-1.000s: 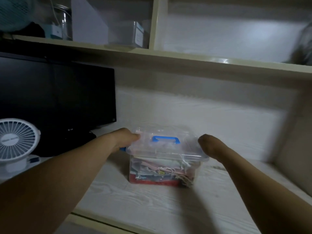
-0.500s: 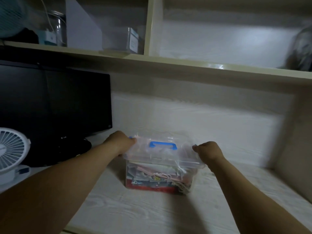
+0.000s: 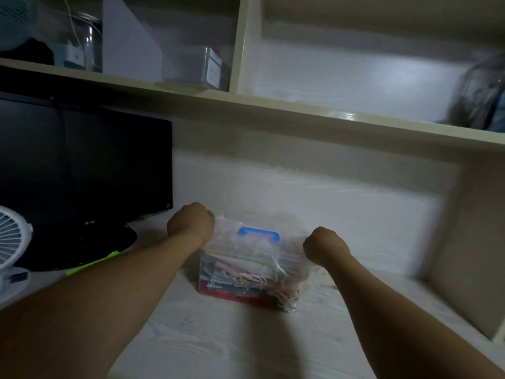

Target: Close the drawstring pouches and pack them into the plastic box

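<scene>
Clear glossy plastic box (image 3: 246,251), blue plastic handle (image 3: 259,233), cloth pouches (image 3: 240,274), pale matt wood-grain desk (image 3: 218,337).

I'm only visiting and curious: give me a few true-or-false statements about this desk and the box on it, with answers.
1. The clear plastic box has a blue handle on top. True.
2. The box is empty. False: colourful fabric pouches fill it.
3. The left hand and right hand sit at opposite ends of the box. True.
4. The black monitor stands right of the box. False: it stands to its left.
</scene>
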